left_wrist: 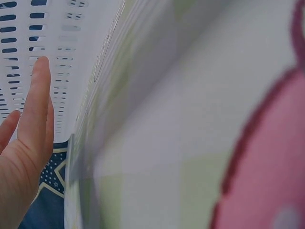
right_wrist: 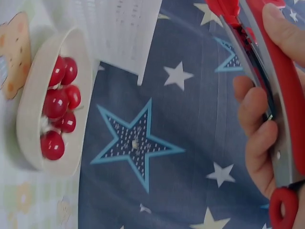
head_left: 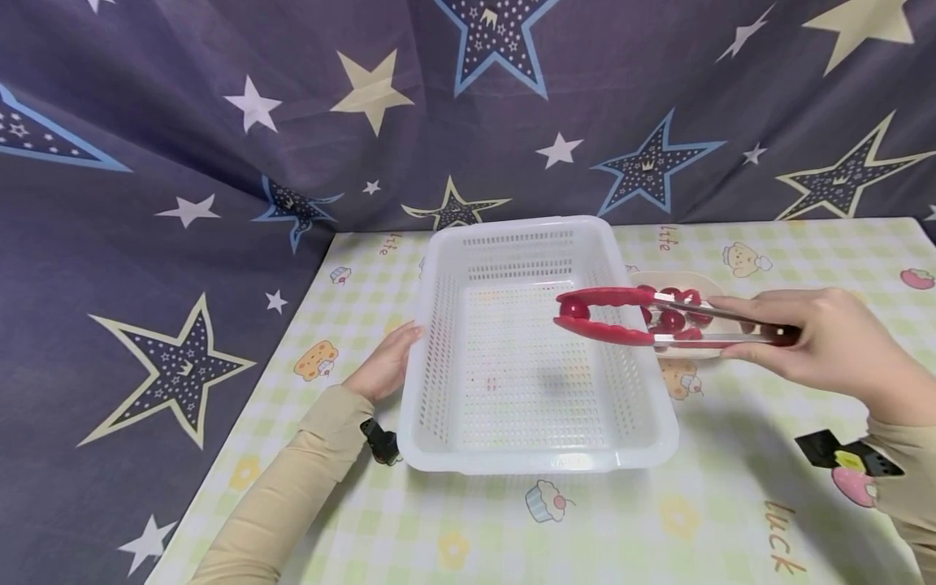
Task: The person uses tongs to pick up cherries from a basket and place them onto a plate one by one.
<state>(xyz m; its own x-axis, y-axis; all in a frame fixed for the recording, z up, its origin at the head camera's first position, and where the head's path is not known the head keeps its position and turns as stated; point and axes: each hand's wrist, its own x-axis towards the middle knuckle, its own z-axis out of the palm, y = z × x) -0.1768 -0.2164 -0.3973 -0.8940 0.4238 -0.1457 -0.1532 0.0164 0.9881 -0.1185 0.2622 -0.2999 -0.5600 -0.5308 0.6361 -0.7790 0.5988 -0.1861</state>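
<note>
My right hand (head_left: 826, 345) grips a pair of red-and-steel tongs (head_left: 614, 296). Between the red tips of the tongs sits a red cherry (head_left: 574, 309), over the inside of a white plastic basket (head_left: 541, 463) with slotted walls. On the other side, my left hand (head_left: 387, 363) touches the basket's left wall, and the left wrist view shows its fingers (left_wrist: 37, 102) extended along the slots. Below the tongs, a cream bowl (right_wrist: 29, 107) holds several more cherries (right_wrist: 56, 104); the tongs partly hide it in the head view.
A green-and-white checked tablecloth (head_left: 351, 520) with cartoon prints covers the table. Behind it hangs a dark star-patterned cloth (head_left: 409, 154), which also runs down the left side. The bowl stands close to the basket's right wall.
</note>
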